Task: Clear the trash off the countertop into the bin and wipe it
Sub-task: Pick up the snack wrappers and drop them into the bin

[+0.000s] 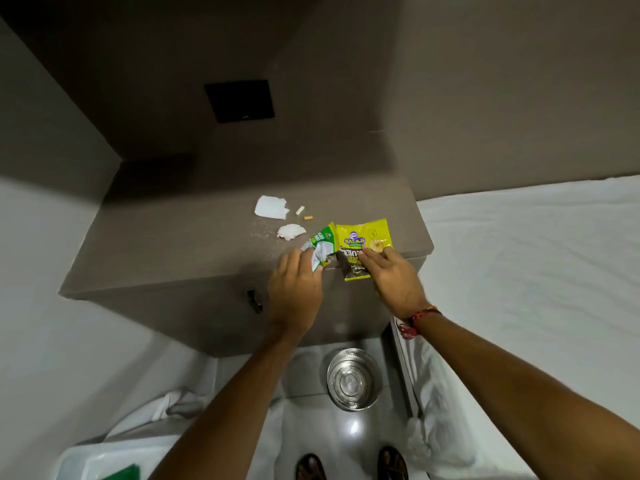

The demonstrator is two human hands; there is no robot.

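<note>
At the counter's (166, 258) front edge, the left hand (296, 289) pinches the green wrapper (320, 245) while the right hand (393, 275) presses flat, ungripped, on the yellow packet (362, 244) overhanging that edge. Best slide both off together. Beyond the packet lie tissue scraps (272, 206) and crumbs; the surface left of them is open.

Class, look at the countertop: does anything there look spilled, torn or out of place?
Yes. Fine crumbs are scattered over the countertop, beside a crumpled tissue and a torn white paper. Two small stubs lie loose. The yellow snack packet overhangs the front edge under the right hand; the left hand touches the torn green wrapper.
</note>
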